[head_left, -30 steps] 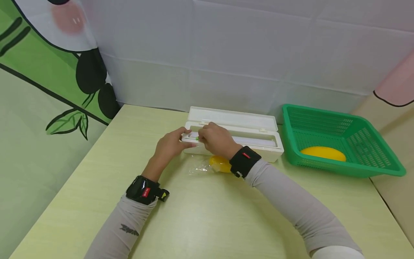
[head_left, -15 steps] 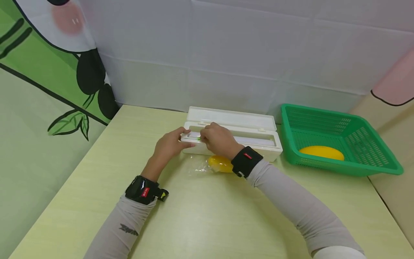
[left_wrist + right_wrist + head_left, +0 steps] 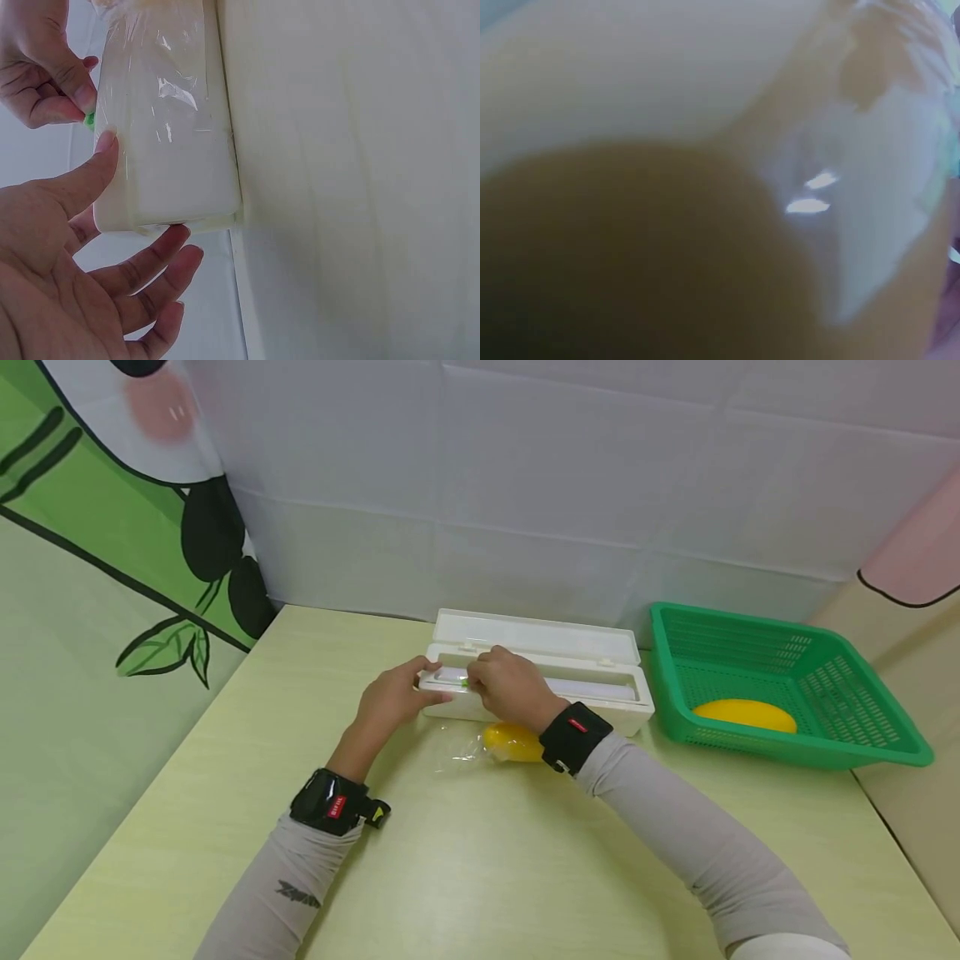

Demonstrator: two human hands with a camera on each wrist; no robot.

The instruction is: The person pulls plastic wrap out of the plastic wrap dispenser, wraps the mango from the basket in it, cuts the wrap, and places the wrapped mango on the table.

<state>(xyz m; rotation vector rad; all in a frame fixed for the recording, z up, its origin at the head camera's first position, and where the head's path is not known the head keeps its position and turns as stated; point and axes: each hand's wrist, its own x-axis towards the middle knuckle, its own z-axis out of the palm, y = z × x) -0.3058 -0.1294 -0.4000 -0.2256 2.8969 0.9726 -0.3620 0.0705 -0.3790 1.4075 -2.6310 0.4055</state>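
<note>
We judge that we are cutting film [image 3: 456, 747]: our right hand [image 3: 510, 687] pinches the green slider [image 3: 464, 683] near the left end of the white box [image 3: 626, 717], and our left hand [image 3: 393, 696] grips that end between thumb and fingers. The lid [image 3: 534, 635] lies back, and the roll [image 3: 588, 688] shows inside. Film hangs down the box's front to the near fruit [image 3: 512, 742], yellow and on the bench just before the box; our right wrist hides the rest of it.

Most of the box's length lies right of the slider, so the next move probably calls for a level, steady run that way, with the left hand firm so the box does not skid.

The bench [image 3: 465, 860] is pale wood-grain. Right of the box stands a green basket [image 3: 757, 758] with another yellow fruit [image 3: 745, 715]. Behind hangs a creased, pale cloth [image 3: 540, 510]; a cartoon print [image 3: 161, 518] fills the left side.
</note>
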